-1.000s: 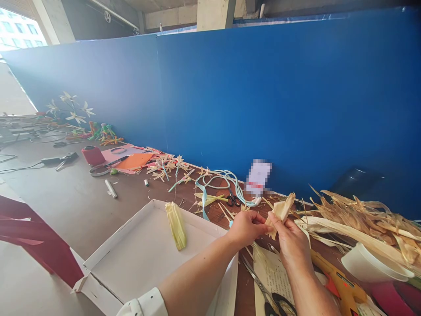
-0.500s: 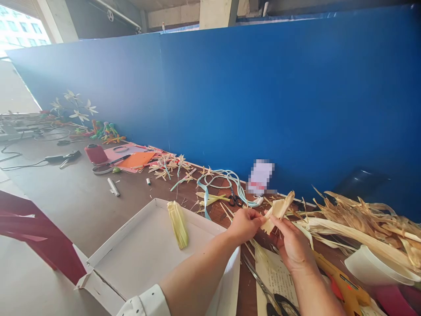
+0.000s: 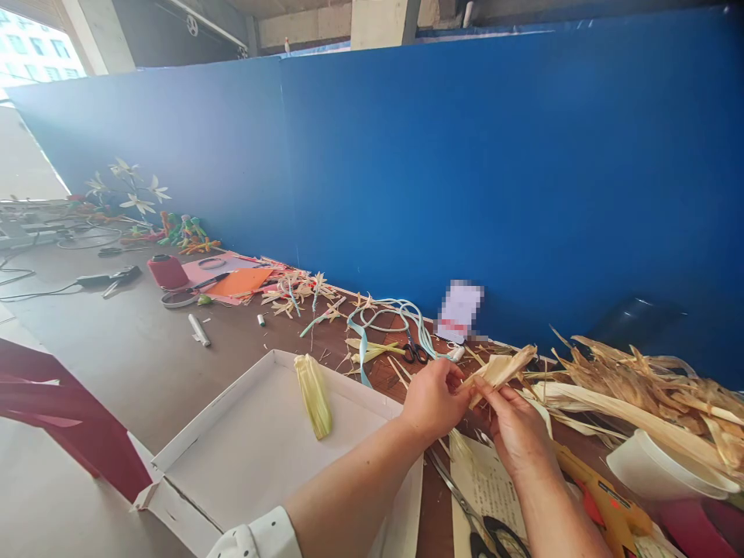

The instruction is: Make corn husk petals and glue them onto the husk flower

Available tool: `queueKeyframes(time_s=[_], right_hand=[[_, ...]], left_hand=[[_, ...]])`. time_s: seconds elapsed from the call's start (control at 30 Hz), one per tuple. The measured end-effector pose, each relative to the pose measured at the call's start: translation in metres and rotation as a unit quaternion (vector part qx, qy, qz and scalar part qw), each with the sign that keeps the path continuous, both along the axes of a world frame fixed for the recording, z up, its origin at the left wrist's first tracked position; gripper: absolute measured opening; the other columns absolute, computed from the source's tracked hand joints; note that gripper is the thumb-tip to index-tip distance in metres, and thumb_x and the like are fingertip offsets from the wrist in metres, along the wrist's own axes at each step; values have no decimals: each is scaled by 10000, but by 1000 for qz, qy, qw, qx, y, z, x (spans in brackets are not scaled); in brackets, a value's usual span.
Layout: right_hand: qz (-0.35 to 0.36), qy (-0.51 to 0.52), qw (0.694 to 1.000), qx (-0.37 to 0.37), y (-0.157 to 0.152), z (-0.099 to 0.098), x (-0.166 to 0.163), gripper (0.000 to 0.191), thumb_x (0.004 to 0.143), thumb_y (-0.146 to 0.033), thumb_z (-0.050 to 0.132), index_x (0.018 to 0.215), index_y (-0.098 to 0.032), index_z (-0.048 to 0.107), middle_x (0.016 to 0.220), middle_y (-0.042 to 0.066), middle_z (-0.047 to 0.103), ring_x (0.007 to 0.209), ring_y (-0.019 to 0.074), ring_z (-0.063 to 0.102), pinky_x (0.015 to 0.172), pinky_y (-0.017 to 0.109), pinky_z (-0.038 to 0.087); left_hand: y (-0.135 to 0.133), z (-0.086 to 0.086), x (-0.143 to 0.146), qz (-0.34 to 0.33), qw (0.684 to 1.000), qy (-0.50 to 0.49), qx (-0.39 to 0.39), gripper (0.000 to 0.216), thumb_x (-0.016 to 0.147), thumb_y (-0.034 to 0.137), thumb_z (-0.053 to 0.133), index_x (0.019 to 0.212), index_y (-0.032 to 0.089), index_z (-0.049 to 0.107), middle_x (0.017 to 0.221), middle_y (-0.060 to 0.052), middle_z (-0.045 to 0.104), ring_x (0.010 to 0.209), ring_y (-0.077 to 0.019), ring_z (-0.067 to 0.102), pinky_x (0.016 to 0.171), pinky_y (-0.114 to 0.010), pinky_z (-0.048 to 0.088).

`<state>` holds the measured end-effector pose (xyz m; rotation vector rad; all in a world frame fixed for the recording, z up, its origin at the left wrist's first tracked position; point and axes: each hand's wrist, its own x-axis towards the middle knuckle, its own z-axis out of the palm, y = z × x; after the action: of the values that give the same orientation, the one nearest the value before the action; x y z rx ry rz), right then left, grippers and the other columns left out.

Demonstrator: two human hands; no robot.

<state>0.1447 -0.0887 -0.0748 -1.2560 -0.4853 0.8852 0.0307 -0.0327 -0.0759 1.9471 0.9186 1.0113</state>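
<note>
Between my two hands is a dry, pale tan corn husk (image 3: 504, 367), its folded end pointing up to the right. My left hand (image 3: 433, 399) pinches its lower left end, the fingertips partly hidden behind the thumb. My right hand (image 3: 514, 422) grips the husk near its middle, thumb on the near side. Below my hands lie large scissors (image 3: 465, 504) with black handles on a printed sheet (image 3: 494, 477). A greenish corn husk (image 3: 314, 397) rests in the white box lid (image 3: 232, 465) to the left.
A heap of dry husks (image 3: 656, 387) lies at the right, near a white bowl (image 3: 668, 469) and a yellow glue gun (image 3: 610, 504). Small scissors (image 3: 415, 353) and pale blue cord (image 3: 415, 314) lie farther back. A blue partition (image 3: 465, 155) stands behind the table.
The husk has tipped from fairly upright to a flatter slant, its free end swinging right and down. My left hand has turned slightly and moved closer to my right thumb.
</note>
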Motion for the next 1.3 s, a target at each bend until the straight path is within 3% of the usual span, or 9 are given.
queueKeyframes(time_s=[0.17, 0.37, 0.57, 0.83, 1.3], right_hand=[[16, -2, 1000, 11, 0, -3, 0, 279, 593, -353, 791, 822, -217, 710, 875, 40, 721, 804, 260, 664, 593, 334, 552], [5, 0, 1000, 7, 1, -6, 1, 235, 590, -353, 797, 764, -233, 694, 788, 12, 713, 641, 197, 638, 506, 287, 513], [9, -12, 1000, 4, 0, -7, 2, 181, 632, -374, 770, 701, -232, 681, 674, -14, 679, 538, 151, 577, 431, 250, 441], [29, -4, 1000, -3, 0, -5, 0, 223, 609, -348, 779, 804, -254, 724, 849, 20, 723, 761, 232, 654, 588, 311, 521], [2, -93, 995, -30, 1, -10, 1, 337, 615, -413, 773, 870, -204, 701, 687, -8, 669, 636, 171, 590, 552, 259, 474]], left_hand=[[-3, 2, -3, 19, 988, 60, 143, 120, 787, 266, 531, 889, 208, 552, 890, -18, 596, 831, -162, 558, 724, -274, 443], [-4, 1, -4, -2, 968, 120, 218, 201, 766, 210, 515, 965, 197, 540, 947, -53, 568, 868, -193, 542, 750, -310, 473], [-3, 2, -6, -11, 959, 141, 244, 194, 796, 236, 497, 979, 184, 540, 953, -65, 564, 853, -199, 542, 747, -328, 485], [-3, 4, -7, 11, 959, 140, 246, 217, 873, 277, 429, 1023, 209, 571, 927, -48, 584, 829, -183, 552, 749, -317, 481], [0, -2, -4, 54, 957, 148, 242, 232, 915, 286, 394, 895, 204, 610, 854, -44, 595, 836, -169, 557, 751, -274, 450]])
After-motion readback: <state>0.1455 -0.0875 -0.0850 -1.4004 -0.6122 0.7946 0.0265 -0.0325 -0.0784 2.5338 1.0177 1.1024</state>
